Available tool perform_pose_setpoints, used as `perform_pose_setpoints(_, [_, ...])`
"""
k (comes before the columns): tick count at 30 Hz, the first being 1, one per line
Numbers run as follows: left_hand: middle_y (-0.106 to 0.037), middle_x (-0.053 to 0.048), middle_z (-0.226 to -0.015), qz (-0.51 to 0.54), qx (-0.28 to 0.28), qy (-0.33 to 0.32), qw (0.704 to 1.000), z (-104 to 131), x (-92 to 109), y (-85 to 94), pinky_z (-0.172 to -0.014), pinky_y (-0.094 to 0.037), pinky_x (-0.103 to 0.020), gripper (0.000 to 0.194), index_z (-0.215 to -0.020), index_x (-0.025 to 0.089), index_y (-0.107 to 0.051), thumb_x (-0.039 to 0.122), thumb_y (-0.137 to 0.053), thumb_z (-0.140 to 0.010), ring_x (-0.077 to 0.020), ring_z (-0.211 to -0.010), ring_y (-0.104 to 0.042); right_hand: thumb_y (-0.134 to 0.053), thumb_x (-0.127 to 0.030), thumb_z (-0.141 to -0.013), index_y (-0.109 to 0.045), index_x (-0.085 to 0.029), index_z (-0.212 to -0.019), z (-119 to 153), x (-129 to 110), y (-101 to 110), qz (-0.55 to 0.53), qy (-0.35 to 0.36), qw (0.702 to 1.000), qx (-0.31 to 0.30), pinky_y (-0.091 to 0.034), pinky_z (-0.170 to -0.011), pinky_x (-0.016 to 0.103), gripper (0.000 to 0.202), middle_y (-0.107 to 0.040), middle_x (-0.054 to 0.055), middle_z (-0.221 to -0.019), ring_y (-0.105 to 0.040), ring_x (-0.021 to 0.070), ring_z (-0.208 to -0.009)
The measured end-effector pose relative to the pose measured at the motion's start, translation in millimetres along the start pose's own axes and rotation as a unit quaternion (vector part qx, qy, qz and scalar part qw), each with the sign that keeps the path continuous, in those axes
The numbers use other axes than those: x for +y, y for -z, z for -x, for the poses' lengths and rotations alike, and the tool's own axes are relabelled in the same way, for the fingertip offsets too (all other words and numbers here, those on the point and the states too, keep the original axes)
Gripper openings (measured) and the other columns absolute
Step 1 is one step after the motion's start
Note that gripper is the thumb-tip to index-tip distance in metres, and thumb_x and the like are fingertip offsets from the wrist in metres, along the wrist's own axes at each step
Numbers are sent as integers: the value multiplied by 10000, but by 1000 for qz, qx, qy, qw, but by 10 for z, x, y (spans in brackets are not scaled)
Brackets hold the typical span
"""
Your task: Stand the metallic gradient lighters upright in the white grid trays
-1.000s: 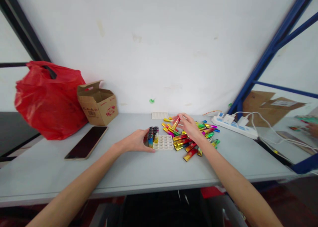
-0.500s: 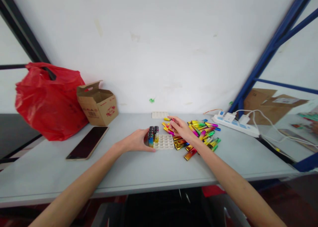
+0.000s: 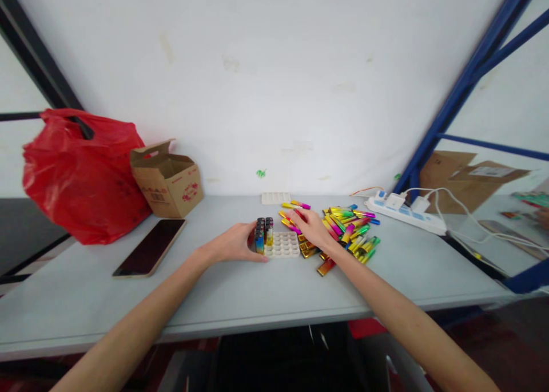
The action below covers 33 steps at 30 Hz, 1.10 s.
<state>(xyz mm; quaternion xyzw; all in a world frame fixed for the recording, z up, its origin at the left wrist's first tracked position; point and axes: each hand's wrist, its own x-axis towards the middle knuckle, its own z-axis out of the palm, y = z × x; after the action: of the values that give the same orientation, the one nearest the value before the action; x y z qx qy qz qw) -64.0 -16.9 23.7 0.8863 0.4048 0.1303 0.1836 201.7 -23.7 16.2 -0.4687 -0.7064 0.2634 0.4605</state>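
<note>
Right hand (image 3: 312,228) shifted left, two trays (image 3: 286,246), one phone (image 3: 150,248)

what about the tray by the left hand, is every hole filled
No, black-topped pieces stand at the left end of the tray, with open holes to their right.

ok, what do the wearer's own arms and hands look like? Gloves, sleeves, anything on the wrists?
Left hand and right hand: no gloves. Both forearms are bare to the picture's edge, no sleeves in view. No watch, bracelet or cable shows. Rings: too small to tell.
</note>
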Motion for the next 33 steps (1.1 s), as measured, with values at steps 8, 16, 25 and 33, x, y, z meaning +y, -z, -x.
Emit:
perform_pose_setpoints(8, [-681, -16, -857, -4, -1, 3, 1000, -5, -16, -6, -623, -450, -290, 702, -997, 214, -561, 775, -798, -648, -213, -721, -636, -543, -505, -927, -413, -229, -566, 31, -31, -14, 83, 4, 995, 61, -240, -537, 284, 473, -372, -47, -534, -349, 117, -549])
perform_pose_setpoints(16, [-691, -17, -871, 2, -3, -3, 1000, -6, -5, 2, -641, -462, -294, 699, -1006, 205, -573, 764, -796, -651, -211, -732, -632, -463, -546, -1034, -499, -231, -746, 81, -91, -26, 48, 45, 998, 1, -361, -583, 285, 428, -541, -18, -652, -488, 153, -610])
perform_pose_setpoints(25, [-731, -46, -936, 7, -6, -2, 1000, -13, -27, -11, -652, -469, -306, 731, -1068, 187, -605, 762, -794, -657, -243, -791, -671, -449, -496, -1095, -522, -220, -759, 168, -201, -72, 166, 152, 968, -115, -415, -705, 308, 440, -600, 10, -728, -552, 176, -701])
perform_pose_setpoints(33, [-745, -57, -958, -2, -6, 8, 1000, 2, 10, 8, -665, -473, -307, 725, -1063, 192, -612, 760, -799, -653, -255, -814, -685, -569, -449, -1066, -594, -202, -814, 169, -172, -154, 202, 160, 956, -139, -419, -682, 303, 354, -695, 33, -782, -623, 189, -731])
